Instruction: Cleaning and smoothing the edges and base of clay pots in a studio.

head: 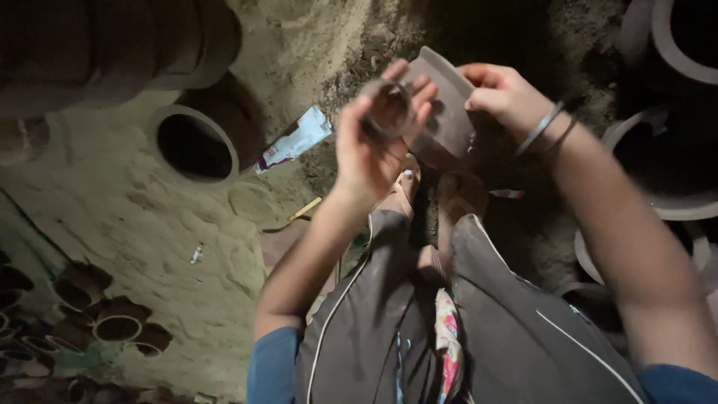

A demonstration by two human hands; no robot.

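Head view, looking down past the knees. Both hands meet at upper centre over dark ground. Left hand (374,138) is loosely curled, fingers spread, cupping a small round brown clay cup (387,108) in the palm w/ fingertips on its rim; thumb not clearly visible. Right hand (499,96) is closed in a pinch on the upper edge of a larger grey-brown clay pot (447,112), which is tilted, mouth rim toward top of frame. Cup and pot touch or overlap; cannot tell if one sits inside the other. Two thin metal bangles (544,129) ride the right wrist.

Handling (judgement): both pieces look like thin-walled earthenware, so stiff, light, brittle at the rim, w/ a dry matt surface giving fair grip. The pot is prob. best held by the body w/ a full palm, not by the lip alone; the cup fits one hand.

Counts: 2 hands, 1 cup, 1 pot in hand, 2 bangles. On the sandy floor at left: 1 large open-mouthed clay vessel (196,146), 1 crumpled white wrapper (295,141), 1 short yellowish stick (305,209). Lower left, a cluster of small clay cups (112,322); approx. 8 show, the rest too dark to count. Right edge: at least 3 large clay rims (677,56), partly cut off.
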